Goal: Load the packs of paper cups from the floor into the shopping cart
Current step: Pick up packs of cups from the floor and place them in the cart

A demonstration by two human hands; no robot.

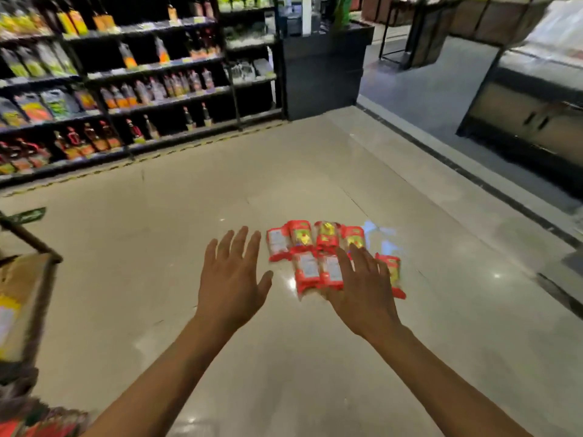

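1. The pale, glossy tiled floor (pixel 151 253) fills most of my head-camera view, from 3 o'clock round to 9 o'clock.
2. Dark store shelving (pixel 104 99) stocked with bottles and pouches runs across 10 to 11 o'clock.
3. A chest display case (pixel 536 102) stands at 2 o'clock, well apart from the work area.
4. A black cabinet (pixel 321 74) stands at 12 o'clock, just beside the right end of the shelving.
5. The shopping cart (pixel 38 244) shows only in part at the 9 o'clock edge. I see a dark frame bar with a cardboard box (pixel 22 298) behind it. Motion blur hides the rest.
6. The packs of paper cups (pixel 310 244) lie on the floor at about 5 o'clock, just off centre. They are red wrappers in two rows that touch, with four packs in the far row. The near row is partly covered by a hand, so I cannot count it.
7. The right hand (pixel 362 288) is at 5 o'clock, palm down, with its fingers straight and spread, grasping nothing. It overlaps the near row of packs. I cannot tell whether it touches them.
8. The left hand (pixel 232 279) is at 6 to 7 o'clock, palm down, with its fingers straight and spread, grasping nothing. It hovers over bare floor just beside the left edge of the packs.
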